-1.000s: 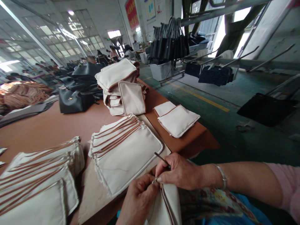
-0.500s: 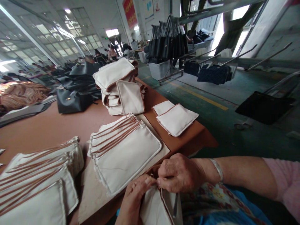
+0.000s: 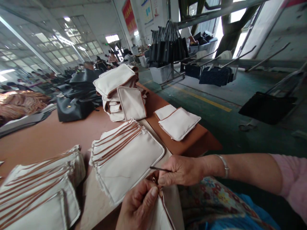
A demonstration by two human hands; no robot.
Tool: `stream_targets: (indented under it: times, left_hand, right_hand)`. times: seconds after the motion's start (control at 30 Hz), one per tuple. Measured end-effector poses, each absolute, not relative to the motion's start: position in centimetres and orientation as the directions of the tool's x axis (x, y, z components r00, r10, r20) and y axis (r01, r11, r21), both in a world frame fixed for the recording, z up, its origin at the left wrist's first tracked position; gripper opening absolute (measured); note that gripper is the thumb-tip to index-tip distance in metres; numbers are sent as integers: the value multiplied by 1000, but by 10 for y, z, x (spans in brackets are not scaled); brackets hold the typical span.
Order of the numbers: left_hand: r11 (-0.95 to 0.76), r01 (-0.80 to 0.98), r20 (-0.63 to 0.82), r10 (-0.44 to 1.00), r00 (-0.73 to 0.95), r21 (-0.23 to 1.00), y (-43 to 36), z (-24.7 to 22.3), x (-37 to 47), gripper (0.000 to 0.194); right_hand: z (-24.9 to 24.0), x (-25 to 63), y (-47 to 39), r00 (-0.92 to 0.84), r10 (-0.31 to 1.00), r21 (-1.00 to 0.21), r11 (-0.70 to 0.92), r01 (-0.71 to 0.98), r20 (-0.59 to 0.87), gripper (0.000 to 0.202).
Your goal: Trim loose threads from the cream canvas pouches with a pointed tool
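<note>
My left hand (image 3: 139,204) is closed on a cream fabric pouch (image 3: 174,204) with a brown-trimmed opening, low in the view. Its thumb and fingers pinch the upper edge, beside a small metal ring-like fitting (image 3: 153,179) on a brown part. Right above, my right hand (image 3: 182,169) is closed around a thin dark metal tool (image 3: 157,168) whose tip points left. The tool's exact kind cannot be made out. Its fingers lie close to the pouch's edge, and the lower part of the pouch runs out of view.
A fanned stack of cream pieces (image 3: 129,159) lies just ahead on the brown table (image 3: 72,134). Another stack (image 3: 40,188) is at left, a taller pile (image 3: 117,80) behind, and two pouches (image 3: 179,123) at right. Black bags (image 3: 74,108) stand farther back; racks with bags fill the right.
My right hand has turned, and the dark tool now points left from its fingers instead of down along the pouch. My left hand has rolled so its thumb shows on top.
</note>
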State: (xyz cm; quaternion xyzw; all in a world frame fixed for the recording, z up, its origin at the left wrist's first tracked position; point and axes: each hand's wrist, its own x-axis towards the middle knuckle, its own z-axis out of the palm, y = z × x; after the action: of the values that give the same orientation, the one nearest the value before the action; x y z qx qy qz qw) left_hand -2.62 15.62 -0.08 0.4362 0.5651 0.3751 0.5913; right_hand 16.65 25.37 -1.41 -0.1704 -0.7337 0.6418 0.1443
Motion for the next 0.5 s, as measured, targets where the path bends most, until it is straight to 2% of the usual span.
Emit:
stream_targets:
  times: [0.1,0.17,0.27,0.37,0.43,0.5]
  left_hand:
    - [313,129,-321,946,46,941,156,3,-28,33]
    - [300,119,-307,951,42,947,157,2,-28,35]
    - [336,-49,-332,940,72,941,160,-4,-29,39]
    - [457,-236,-447,889,97,858,163,-10,-32,47]
    - [534,-282,-522,844,122,797,165,-10,-35,59]
    - [582,-269,-564,812,150,767,166,-7,-37,62]
  right_hand:
    - [-12,163,259,-913,407,-972,222,74,23,34]
    - [-15,160,259,-907,414,-963,267,36,80,29]
    - [-23,158,258,-903,420,-981,196,-8,91,32]
    - [-30,157,258,-882,469,-996,86,7,34,34]
    - [-31,157,259,-871,491,-998,63,23,11,34]
    - [-30,158,260,-869,494,-997,79,19,23,32]
